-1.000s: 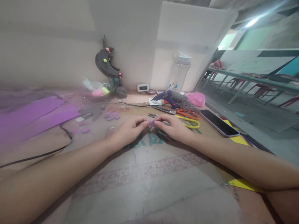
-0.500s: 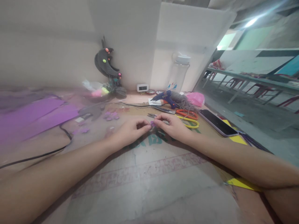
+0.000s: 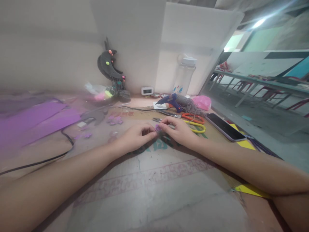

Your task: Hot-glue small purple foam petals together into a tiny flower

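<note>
Both my hands meet over the cardboard sheet (image 3: 154, 180) near the middle of the table. My left hand (image 3: 135, 137) and my right hand (image 3: 178, 130) pinch a small purple foam piece (image 3: 158, 128) between their fingertips. The fingers of both hands are curled and pressed on it. Just behind my right hand lie orange scissors (image 3: 193, 117) and yellow scissors (image 3: 199, 129).
A blue glue gun (image 3: 170, 100), grey twine (image 3: 187, 103) and a pink bag (image 3: 202, 102) lie at the back. A phone (image 3: 225, 127) sits right. Purple foam sheets (image 3: 36, 120), a black cable (image 3: 65, 138), a black moon ornament (image 3: 109, 64), a small clock (image 3: 147, 91) and a bottle (image 3: 184, 75) are around.
The hands stay together on the purple piece; the fingers have only shifted slightly around it.
</note>
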### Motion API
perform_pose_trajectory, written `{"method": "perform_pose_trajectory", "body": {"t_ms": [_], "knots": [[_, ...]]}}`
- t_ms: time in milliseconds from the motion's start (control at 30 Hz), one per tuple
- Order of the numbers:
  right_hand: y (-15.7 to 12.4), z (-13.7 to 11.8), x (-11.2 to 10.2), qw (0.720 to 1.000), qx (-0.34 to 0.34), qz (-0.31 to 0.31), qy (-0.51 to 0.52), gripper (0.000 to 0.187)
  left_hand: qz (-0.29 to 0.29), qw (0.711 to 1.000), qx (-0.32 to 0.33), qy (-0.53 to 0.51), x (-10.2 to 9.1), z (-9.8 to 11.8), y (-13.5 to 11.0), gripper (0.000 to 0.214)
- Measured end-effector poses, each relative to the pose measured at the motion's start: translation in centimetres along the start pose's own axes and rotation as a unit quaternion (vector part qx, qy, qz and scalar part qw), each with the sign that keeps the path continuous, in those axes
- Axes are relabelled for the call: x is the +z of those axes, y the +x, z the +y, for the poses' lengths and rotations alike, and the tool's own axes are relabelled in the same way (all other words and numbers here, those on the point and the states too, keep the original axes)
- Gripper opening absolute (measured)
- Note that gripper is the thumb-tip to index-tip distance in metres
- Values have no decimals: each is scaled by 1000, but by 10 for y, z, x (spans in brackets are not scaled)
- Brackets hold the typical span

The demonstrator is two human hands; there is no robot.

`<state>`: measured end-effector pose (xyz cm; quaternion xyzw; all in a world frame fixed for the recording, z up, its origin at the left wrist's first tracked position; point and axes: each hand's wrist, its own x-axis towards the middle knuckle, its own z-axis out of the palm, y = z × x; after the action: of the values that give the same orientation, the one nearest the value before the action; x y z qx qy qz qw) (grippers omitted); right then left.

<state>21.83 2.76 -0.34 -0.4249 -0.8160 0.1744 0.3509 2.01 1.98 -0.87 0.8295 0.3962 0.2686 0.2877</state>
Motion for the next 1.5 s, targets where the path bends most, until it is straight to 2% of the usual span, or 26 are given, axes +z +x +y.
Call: {"method": "perform_pose_trajectory", "body": {"t_ms": [200, 433, 633, 767, 1033, 1167, 1267, 1367, 1467, 1500], "knots": [[1, 1, 0, 1000, 0, 21, -1, 19, 27, 1000, -9, -13, 1, -6, 0, 21], [2, 1, 0, 1000, 3, 21, -4, 18, 29, 999, -32, -21, -1, 0, 0, 20], [2, 0, 0, 1000, 4, 22, -2, 19, 41, 996, -54, -54, -1, -3, 0, 27], [2, 1, 0, 1000, 0, 16, -7, 19, 60, 994, -45, -76, 0, -6, 0, 33], [-2, 1, 2, 1000, -21, -16, -10, 20, 39, 997, -26, -57, 2, -6, -1, 28], [6, 0, -8, 1000, -26, -10, 2, 24, 33, 997, -38, -64, 2, -4, -1, 27], [23, 18, -26, 997, -24, 57, -43, 19, 46, 995, -56, -64, 1, -2, -2, 26], [40, 55, -46, 982, 1, 120, -149, 15, 47, 995, -68, -60, 1, -2, -3, 26], [48, 91, -58, 972, 109, 105, -180, 26, 51, 995, -66, -56, 1, -4, -3, 28], [49, 99, -59, 973, 116, 94, -178, 31, 51, 995, -65, -55, 1, -5, -2, 28]]}}
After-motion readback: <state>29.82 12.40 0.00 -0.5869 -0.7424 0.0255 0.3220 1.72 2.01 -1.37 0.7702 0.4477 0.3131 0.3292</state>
